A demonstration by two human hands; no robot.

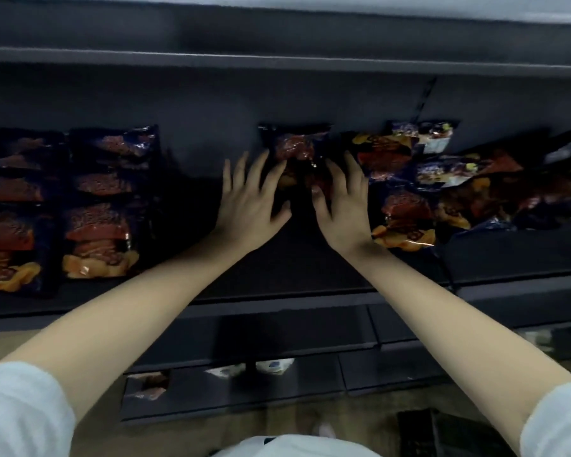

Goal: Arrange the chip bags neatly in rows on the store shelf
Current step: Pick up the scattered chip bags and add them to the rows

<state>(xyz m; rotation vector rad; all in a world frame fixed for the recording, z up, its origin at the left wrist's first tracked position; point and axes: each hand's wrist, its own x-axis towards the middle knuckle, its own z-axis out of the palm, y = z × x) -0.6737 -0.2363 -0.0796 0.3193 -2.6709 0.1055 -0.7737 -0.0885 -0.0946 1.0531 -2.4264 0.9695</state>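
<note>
Flanking the chip bag [296, 150], the left hand [248, 201] and right hand [343, 204] touch it with straight, spread fingers.

The dark grey metal shelf [294, 265] carries glossy dark-blue chip bags with red and orange print. 1 single bag [297, 143] lies flat near the back wall, with the fingertips of the left grip [249, 199] and the right grip [343, 199] on it. Well to the left of the left grip, 2 columns of bags [96, 225] lie flat side by side, each overlapping from front to back. Just right of the right grip, a loose heap of bags [442, 183] lies askew, the bags overlapping at different angles.
</note>
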